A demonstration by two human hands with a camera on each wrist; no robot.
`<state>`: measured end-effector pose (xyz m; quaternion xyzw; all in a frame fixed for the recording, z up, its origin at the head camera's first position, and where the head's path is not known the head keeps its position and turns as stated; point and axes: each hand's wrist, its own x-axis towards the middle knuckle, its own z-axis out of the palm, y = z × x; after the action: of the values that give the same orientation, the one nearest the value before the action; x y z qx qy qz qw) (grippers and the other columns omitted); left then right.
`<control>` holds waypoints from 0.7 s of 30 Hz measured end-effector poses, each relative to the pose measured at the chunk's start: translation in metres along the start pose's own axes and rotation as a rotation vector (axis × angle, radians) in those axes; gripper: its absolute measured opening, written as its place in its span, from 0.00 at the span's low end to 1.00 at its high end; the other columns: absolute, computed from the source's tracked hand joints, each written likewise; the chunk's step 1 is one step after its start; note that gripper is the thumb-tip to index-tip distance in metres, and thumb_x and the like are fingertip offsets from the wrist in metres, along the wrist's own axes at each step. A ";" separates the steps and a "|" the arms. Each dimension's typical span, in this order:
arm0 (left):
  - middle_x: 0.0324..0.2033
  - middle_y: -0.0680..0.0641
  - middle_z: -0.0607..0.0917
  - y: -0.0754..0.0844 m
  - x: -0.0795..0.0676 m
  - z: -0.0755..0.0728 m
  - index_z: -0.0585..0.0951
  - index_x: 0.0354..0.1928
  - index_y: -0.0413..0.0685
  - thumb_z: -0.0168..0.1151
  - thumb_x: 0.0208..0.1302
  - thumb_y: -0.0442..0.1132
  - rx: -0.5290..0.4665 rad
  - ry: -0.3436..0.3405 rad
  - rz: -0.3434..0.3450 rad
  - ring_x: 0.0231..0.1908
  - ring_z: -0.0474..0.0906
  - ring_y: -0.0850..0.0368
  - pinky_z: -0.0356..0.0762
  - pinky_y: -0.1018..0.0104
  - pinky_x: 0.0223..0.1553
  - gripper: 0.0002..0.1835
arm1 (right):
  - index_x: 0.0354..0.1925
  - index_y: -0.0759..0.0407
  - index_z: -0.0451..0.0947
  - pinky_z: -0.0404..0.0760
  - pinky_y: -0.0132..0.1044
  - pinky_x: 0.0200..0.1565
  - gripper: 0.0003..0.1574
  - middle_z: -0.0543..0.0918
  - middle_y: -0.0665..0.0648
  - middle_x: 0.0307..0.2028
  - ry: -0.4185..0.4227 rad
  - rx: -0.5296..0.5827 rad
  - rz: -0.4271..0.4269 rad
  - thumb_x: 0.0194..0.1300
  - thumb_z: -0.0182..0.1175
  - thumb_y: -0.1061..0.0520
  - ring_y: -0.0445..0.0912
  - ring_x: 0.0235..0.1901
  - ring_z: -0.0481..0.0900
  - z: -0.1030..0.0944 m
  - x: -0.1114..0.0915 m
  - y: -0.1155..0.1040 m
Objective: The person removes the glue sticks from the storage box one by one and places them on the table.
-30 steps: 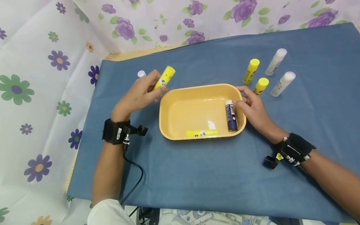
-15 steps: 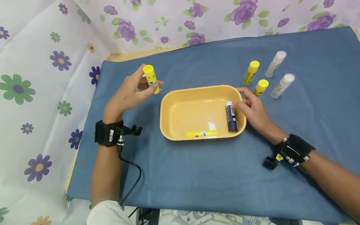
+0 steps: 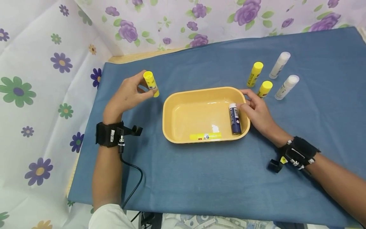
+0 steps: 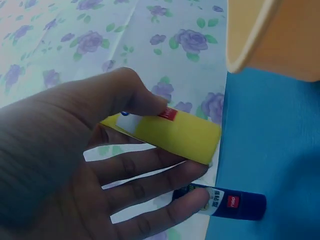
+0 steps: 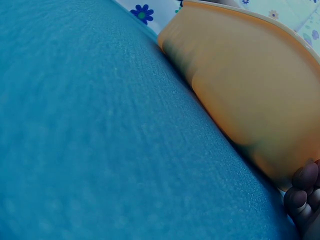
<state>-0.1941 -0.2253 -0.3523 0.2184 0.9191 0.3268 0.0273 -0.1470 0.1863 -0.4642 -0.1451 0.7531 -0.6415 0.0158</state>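
- Blue cloth (image 3: 206,181) spreads beneath the fingers of a person's left hand (image 3: 128,91) and right hand (image 3: 255,106).
- Yellow tray (image 3: 194,116) sits rightward of the left fingers, well apart from the glue stick they hold; the right fingers grip its far end, thumb over the rim.
- Yellow glue stick (image 3: 151,84) rests pinched between left thumb and fingers, the others loosely extended; its long axis crosses the thumb tip, slanting far-left to near-right. The left hand is nearer the stick.
- Navy glue stick (image 4: 246,204) shows just past the left fingertips, partly hidden by them.
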 end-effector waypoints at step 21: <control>0.40 0.42 0.83 -0.027 0.006 0.008 0.76 0.47 0.42 0.67 0.62 0.41 0.044 -0.109 -0.124 0.46 0.80 0.47 0.73 0.52 0.46 0.16 | 0.64 0.60 0.69 0.79 0.40 0.16 0.23 0.84 0.65 0.25 -0.002 0.001 0.008 0.73 0.51 0.61 0.53 0.16 0.82 0.000 0.000 -0.001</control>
<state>-0.2082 -0.2372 -0.3744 0.1791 0.9349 0.2919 0.0928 -0.1466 0.1863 -0.4631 -0.1427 0.7532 -0.6418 0.0196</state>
